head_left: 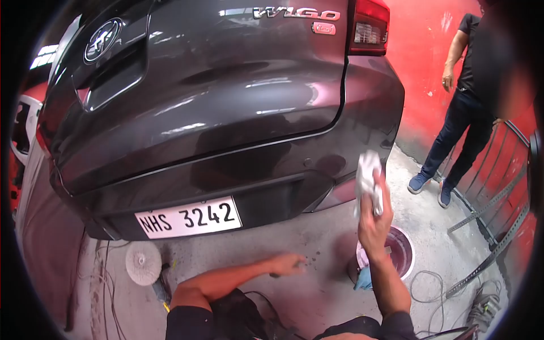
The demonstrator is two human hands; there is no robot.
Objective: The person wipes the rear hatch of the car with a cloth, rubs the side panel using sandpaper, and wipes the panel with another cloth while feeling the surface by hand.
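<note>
My right hand [375,221] is closed around a crumpled white cloth [369,173], raised beside the right corner of a dark grey car's rear bumper [362,136]. Whether the cloth touches the paint I cannot tell. Below that arm stands a round bucket [406,249] with a blue cloth [363,279] at its edge. My left hand [288,264] is held out low in front of me over the concrete floor, below the bumper. Its fingers look stretched out and slightly blurred, with nothing clear in them.
A polisher with a round white pad [143,263] lies on the floor at left, near cables [107,289]. Another person [467,102] stands at right by the red wall [419,73]. Metal frames [493,255] and a loose cord [429,287] are at lower right.
</note>
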